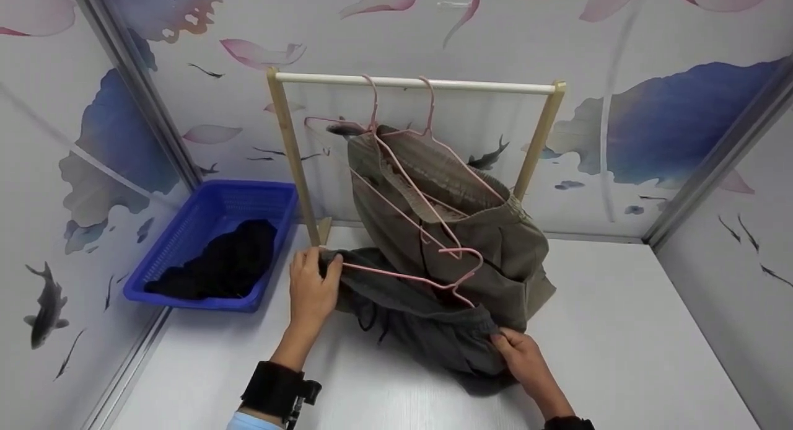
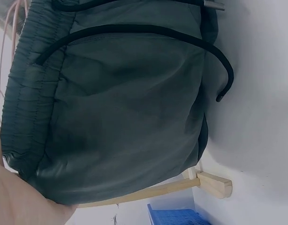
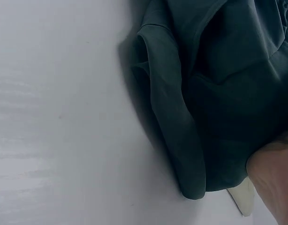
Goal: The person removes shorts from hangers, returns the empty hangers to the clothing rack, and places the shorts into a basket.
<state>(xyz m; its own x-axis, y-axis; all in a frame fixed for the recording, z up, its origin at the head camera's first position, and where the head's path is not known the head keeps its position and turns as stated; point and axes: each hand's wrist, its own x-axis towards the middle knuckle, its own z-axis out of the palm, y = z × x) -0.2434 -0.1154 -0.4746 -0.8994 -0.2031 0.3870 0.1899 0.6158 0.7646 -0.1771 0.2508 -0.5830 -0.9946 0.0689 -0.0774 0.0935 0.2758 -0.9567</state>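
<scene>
Dark grey shorts [image 1: 427, 337] with a black drawstring are held up by the waistband above the table. My left hand [image 1: 313, 293] pinches the waistband's left end, thumb on the near side, next to the end of a pink hanger [image 1: 396, 274] set inside the waist. At the other end, my right hand [image 1: 526, 359] grips the waistband; the hanger's right end is hidden in the cloth. In the left wrist view, the elastic waistband [image 2: 29, 93] and drawstring [image 2: 148, 30] show closely. A leg of the shorts [image 3: 177, 112] droops near the table in the right wrist view.
Behind the shorts stands a wooden rack with a white rod [image 1: 489, 86]. Two pink hangers [image 1: 432, 108] hook over it, with olive-brown shorts [image 1: 514, 250] hanging there. A blue basket [image 1: 245, 303] holding black cloth [image 1: 223, 263] stands left. Patterned walls enclose the white table [image 1: 619, 331].
</scene>
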